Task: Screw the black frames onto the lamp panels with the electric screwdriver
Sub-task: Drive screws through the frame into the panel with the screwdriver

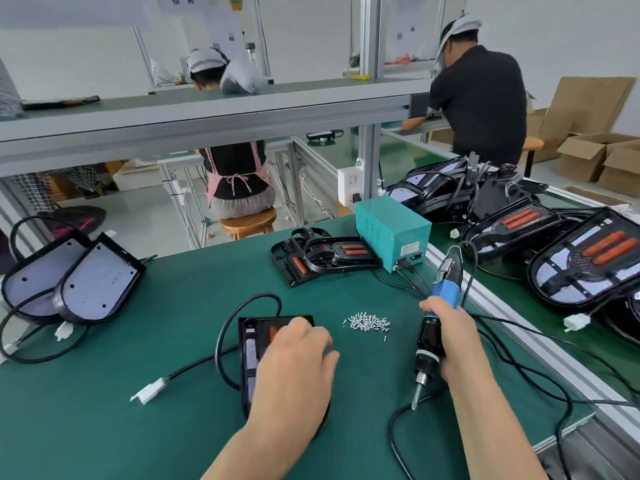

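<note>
A lamp panel with a black frame lies flat on the green mat in front of me. My left hand rests on top of it, fingers curled over its right edge, covering most of it. My right hand grips the blue and black electric screwdriver, held upright with its bit pointing down just above the mat, to the right of the panel. A small heap of silver screws lies between the panel and the screwdriver. The panel's black cable ends in a white connector.
Two lamp units lie face down at the left. Loose black frames sit beside a teal power box. More lamps pile up at the right past an aluminium rail. Two people work at benches behind. Cables trail over the mat.
</note>
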